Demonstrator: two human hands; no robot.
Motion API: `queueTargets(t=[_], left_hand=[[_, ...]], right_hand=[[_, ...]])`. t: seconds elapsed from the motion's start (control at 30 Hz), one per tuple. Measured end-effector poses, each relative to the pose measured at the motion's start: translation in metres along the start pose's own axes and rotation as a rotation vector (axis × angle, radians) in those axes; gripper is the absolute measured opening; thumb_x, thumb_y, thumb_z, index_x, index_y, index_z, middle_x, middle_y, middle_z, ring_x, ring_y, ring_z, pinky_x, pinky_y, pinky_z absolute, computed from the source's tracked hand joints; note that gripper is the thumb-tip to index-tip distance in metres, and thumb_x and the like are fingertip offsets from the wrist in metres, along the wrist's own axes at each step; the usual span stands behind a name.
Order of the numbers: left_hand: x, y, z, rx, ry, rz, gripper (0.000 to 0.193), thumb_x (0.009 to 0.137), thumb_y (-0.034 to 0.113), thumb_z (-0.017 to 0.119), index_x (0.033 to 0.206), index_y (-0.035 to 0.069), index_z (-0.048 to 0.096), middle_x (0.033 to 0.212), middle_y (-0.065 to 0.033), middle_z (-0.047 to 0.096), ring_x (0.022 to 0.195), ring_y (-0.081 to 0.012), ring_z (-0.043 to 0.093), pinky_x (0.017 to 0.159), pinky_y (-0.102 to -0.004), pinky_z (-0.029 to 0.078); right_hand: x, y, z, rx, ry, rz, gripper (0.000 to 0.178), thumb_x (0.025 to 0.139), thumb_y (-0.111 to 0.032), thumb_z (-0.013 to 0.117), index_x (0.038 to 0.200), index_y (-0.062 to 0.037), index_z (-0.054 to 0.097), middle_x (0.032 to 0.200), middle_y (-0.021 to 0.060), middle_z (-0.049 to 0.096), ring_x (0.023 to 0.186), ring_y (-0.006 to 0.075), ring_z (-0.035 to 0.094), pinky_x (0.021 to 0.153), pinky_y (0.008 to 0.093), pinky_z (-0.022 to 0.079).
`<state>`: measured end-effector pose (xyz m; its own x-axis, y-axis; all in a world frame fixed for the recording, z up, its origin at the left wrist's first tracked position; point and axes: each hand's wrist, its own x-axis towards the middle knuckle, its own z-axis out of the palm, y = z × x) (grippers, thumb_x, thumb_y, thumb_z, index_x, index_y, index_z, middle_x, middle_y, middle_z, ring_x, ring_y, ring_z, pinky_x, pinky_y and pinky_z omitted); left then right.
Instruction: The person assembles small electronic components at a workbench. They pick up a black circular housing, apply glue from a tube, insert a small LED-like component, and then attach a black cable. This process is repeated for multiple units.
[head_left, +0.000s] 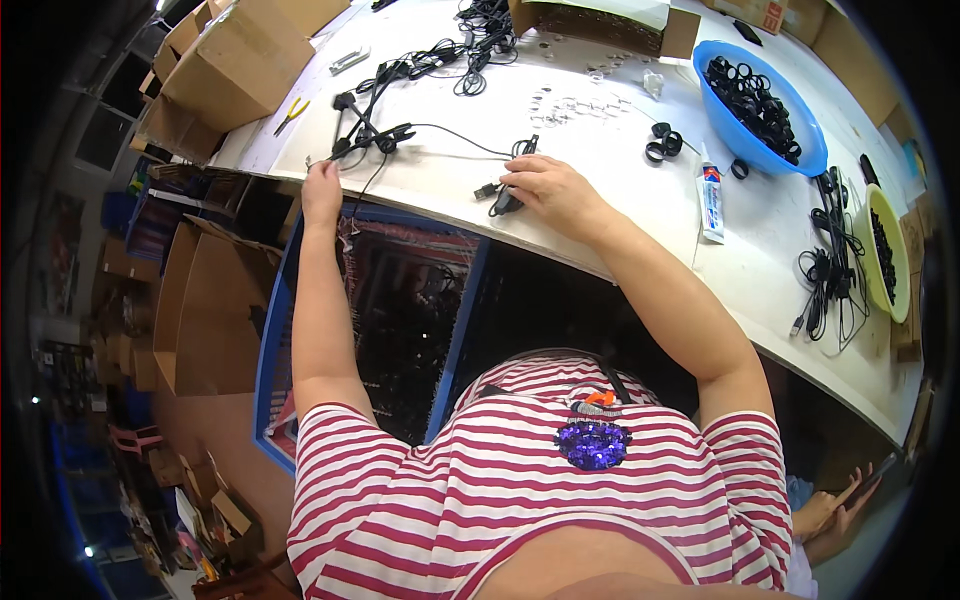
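At the table's front edge, my left hand (322,195) is closed in a pinch. A tiny pale tip shows at its fingers, too small to name. Just beyond it lies a black cable bundle (372,138) with thick plugs, and one thin lead runs from it to the right. My right hand (560,198) is closed over a folded black USB cable (508,200) on the tabletop. Its fingers partly hide the cable, and a USB plug sticks out to their left.
Yellow-handled pliers (291,117) and a cardboard box (238,75) are at the left. Clear rings (575,107) lie mid-table. A blue basin (800,130) of black rings, a glue tube (711,205) and a yellow-green basin (900,275) stand right. Below sits a blue crate (458,340).
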<state>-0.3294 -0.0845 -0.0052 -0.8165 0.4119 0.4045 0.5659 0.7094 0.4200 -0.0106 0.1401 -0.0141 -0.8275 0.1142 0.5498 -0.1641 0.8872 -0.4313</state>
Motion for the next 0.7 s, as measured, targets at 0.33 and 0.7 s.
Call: queueTargets(t=[0.33,0.7], left_hand=[[0.021,0.082,-0.042,-0.794,0.086,0.044,0.025,0.088,0.021,0.053,0.094,-0.002,0.063,0.062,0.0041,0.044,0.055,-0.0043,0.039,0.05,-0.0184,0.032],[-0.007,0.129,-0.091,-1.027,0.246,0.185,0.024,0.092,0.018,0.045,0.102,-0.002,0.055,0.073,0.0035,0.045,0.064,-0.0045,0.039,0.059,-0.0183,0.034]], right_hand=[[-0.001,0.005,0.0,0.089,-0.002,0.039,0.019,0.08,-0.014,0.056,0.095,-0.0041,0.064,0.106,0.0101,0.059,0.101,0.0259,0.054,0.087,0.0339,0.042],[-0.001,0.01,-0.001,0.223,0.055,0.113,0.018,0.081,-0.016,0.057,0.094,-0.006,0.064,0.102,0.0105,0.06,0.094,0.0271,0.057,0.082,0.0323,0.046]])
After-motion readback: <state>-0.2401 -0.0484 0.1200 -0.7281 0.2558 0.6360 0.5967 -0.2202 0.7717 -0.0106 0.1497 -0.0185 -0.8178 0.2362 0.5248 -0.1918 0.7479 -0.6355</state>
